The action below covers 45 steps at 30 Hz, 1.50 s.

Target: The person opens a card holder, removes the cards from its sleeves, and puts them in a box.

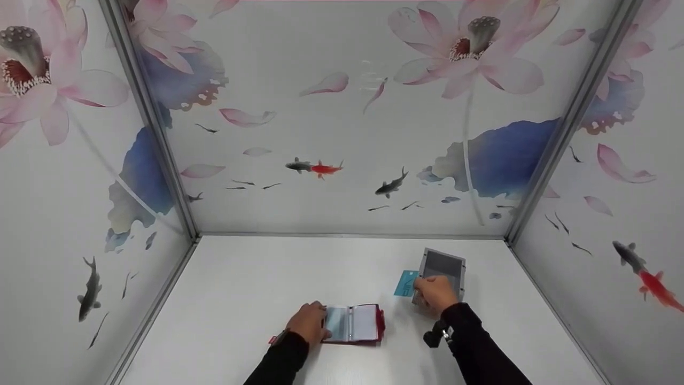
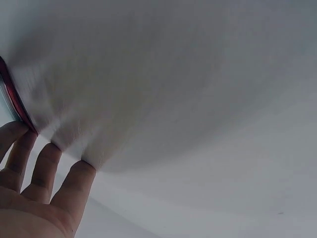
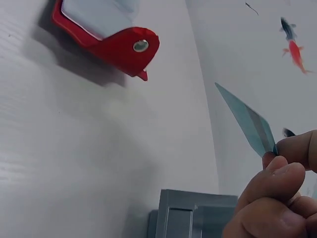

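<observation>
A red card holder (image 1: 365,323) lies spread open on the table, its clear sleeves facing up and metal rings along the middle. My left hand (image 1: 308,322) grips its left edge, thumb over the sleeve; in the left wrist view the other fingers of this hand (image 2: 42,183) reach down to the tabletop beside the edge. Between thumb and forefinger, my right hand (image 1: 437,293) pinches a teal card (image 1: 406,283) with pale lettering. The right wrist view shows the card (image 3: 250,124) tilted up from the fingertips. Just behind that hand stands a grey box (image 1: 444,262), partly hidden by it.
In the right wrist view, the holder's red strap (image 3: 124,49) with a metal snap sticks out from its side. White panels printed with lotus and fish, such as the back wall (image 1: 342,128), enclose the white table (image 1: 240,267) on three sides.
</observation>
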Tool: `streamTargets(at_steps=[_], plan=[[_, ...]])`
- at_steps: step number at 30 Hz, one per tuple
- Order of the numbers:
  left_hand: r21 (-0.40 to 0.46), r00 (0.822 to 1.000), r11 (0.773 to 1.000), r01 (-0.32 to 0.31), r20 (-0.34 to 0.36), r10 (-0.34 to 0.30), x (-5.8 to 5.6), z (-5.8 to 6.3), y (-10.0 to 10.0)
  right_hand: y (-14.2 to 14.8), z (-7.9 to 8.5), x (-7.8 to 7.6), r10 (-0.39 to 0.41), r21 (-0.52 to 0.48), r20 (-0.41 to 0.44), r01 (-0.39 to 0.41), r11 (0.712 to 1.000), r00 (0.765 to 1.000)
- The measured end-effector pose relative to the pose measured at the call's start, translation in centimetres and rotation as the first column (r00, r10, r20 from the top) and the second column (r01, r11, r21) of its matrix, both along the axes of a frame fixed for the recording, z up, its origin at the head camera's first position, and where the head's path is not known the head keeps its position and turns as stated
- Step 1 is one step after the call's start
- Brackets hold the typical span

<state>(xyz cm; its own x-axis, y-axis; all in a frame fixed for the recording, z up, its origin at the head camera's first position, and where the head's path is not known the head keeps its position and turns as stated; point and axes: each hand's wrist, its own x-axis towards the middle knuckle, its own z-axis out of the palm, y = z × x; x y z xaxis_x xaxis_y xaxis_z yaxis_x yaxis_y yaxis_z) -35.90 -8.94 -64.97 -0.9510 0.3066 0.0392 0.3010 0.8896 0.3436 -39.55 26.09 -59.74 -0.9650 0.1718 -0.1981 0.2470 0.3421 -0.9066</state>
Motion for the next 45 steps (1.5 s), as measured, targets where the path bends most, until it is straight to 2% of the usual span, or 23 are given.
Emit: streamTargets(at_steps=[4,11,19,23,26,31,38,41,45], plan=[[-0.001,1.000,1.000,0.001,0.001,-0.001,-0.2,-0.2,-0.2,1.1,0.7,0.4,-0.001,0.044,-0.028,0.002,0.999,1.000],[-0.009,1.000,1.000,-0.011,-0.001,0.011,-0.7,-1.2,-0.2,2.7,1.4,0.6,-0.038,0.046,-0.048,0.040,0.998,0.998],[-0.022,1.000,1.000,-0.007,0.007,0.007,-0.7,-1.3,0.0,6.0,0.1,-1.3,-0.024,0.172,-0.024,0.028,0.985,0.999],[-0.020,1.000,1.000,0.003,0.020,-0.003,-0.5,-0.8,0.0,7.0,0.1,-1.8,0.001,0.234,-0.059,0.013,0.972,0.998],[-0.013,1.000,1.000,0.002,0.022,-0.001,-0.5,-0.7,0.0,7.3,0.2,-1.9,0.013,0.287,-0.082,0.011,0.958,0.997],[-0.003,0.999,1.000,-0.018,0.027,0.018,-0.7,-1.3,0.0,7.3,-0.2,-2.4,0.034,0.352,-0.084,-0.002,0.936,0.996],[-0.039,0.999,0.999,0.014,-0.049,-0.016,-0.8,-2.2,-0.1,7.1,-1.4,-3.5,0.045,0.398,-0.084,-0.008,0.917,0.995],[-0.046,0.999,0.999,0.009,-0.048,-0.011,-0.8,-2.1,-0.1,6.7,-1.4,-3.7,0.062,0.424,-0.093,-0.017,0.906,0.994],[-0.048,1.000,0.999,-0.007,-0.011,0.006,-0.8,-1.6,0.0,6.1,-1.4,-3.9,0.065,0.434,-0.082,-0.023,0.901,0.995]])
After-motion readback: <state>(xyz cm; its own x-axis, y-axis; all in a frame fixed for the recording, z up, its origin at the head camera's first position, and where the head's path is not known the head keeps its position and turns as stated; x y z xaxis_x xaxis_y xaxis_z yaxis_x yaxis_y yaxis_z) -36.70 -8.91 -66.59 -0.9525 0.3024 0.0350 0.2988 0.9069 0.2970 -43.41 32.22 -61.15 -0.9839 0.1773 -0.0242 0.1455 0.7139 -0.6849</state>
